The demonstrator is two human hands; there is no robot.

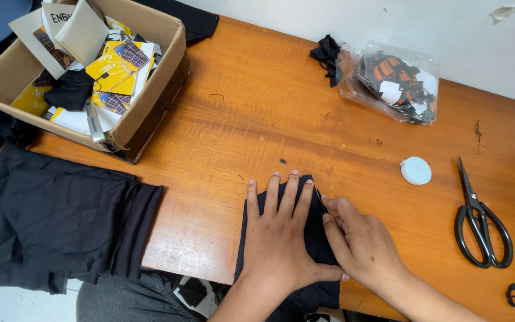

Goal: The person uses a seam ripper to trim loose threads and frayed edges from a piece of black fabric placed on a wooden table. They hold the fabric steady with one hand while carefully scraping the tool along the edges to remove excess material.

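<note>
Left hand (278, 235) lies flat, fingers spread, pinning the black fabric piece (311, 238) at the wooden table's (257, 119) near edge. Right hand (362, 244) pinches a small needle-like tool at its right border. The fabric's long axis runs toward the person.

I see: surface (257, 113) orange-brown wood, grained, scuffed with dark specks | wall (353, 21) behind it white, chipped at top right | floor (7, 301) pale at lower left | light even, soft
</note>
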